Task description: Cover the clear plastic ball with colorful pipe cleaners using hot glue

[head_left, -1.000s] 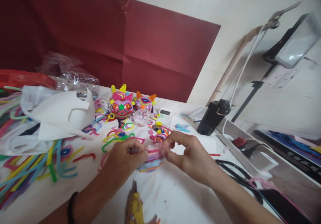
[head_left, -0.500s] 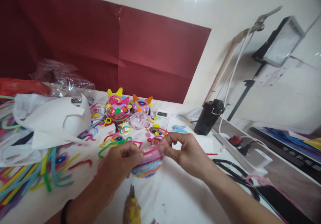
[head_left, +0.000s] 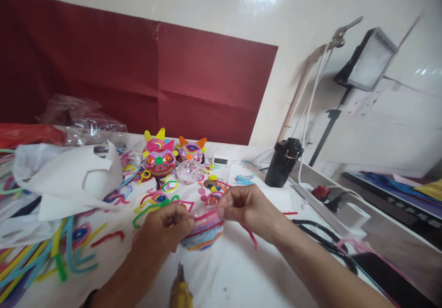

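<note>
In front of me is a clear ball (head_left: 203,234) wrapped in pink, red, blue and orange stripes of fuzzy pipe cleaner. My left hand (head_left: 165,227) is closed at its left side, thumb and finger pressing at the rim. My right hand (head_left: 250,209) pinches a pink pipe cleaner (head_left: 250,236) at the ball's upper right, and its loose tail hangs below the hand. The fingers partly cover the ball's top edge. A yellow glue gun (head_left: 182,295) with a dark nozzle lies nearest me, just below the ball.
Finished lion-like ball heads (head_left: 160,160) stand at the back beside a clear faceted ball (head_left: 189,171) and a small timer (head_left: 220,161). Loose pipe cleaners (head_left: 37,257) and white sheeting (head_left: 74,174) spread leftward. Rightward are a black bottle (head_left: 283,163), black cable (head_left: 324,241) and phone (head_left: 386,271).
The camera view has shifted slightly. Both hands stay at the ball, and the pink pipe cleaner's tail now shows hanging below my right hand.
</note>
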Demonstrator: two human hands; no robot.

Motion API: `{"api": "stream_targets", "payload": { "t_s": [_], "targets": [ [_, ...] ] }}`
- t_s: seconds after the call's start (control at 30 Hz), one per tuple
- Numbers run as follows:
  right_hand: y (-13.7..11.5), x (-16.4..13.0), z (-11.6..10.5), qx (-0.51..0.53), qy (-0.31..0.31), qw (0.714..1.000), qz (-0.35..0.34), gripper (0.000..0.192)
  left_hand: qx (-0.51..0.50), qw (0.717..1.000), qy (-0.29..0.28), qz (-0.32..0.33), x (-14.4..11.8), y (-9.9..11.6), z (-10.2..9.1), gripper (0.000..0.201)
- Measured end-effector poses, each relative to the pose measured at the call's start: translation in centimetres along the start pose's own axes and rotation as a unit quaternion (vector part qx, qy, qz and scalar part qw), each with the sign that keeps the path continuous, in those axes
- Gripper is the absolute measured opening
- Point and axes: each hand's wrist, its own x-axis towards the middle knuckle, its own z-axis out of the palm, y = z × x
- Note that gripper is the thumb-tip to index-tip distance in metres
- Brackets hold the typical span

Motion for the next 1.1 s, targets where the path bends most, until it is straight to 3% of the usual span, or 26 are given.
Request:
{"api": "stream_targets", "payload": {
  "t_s": [0.2, 0.5, 0.77, 1.1],
  "targets": [
    [-0.7, 0.0, -0.6, 0.082, -0.022, 0.995, 0.046, 0.021, 0.001, 1.000, -0.011, 0.013, 0.0, -0.2, -0.1, 0.021],
    [-1.4, -0.1, -1.4, 0.081, -0.049, 0.991, 0.092, 0.034, -0.024, 0.999, -0.029, 0.027, -0.3, 0.4, -0.1, 0.019],
    [-0.3, 0.3, -1.9, 0.079, -0.098, 0.988, 0.092, 0.017, -0.016, 0.998, -0.056, 0.020, -0.3, 0.3, -0.2, 0.018],
    [-0.2, 0.4, -2.3, 0.030, -0.102, 0.993, 0.050, 0.010, -0.062, 0.995, -0.077, 0.006, -0.5, 0.4, 0.0, 0.019]
  ]
}}
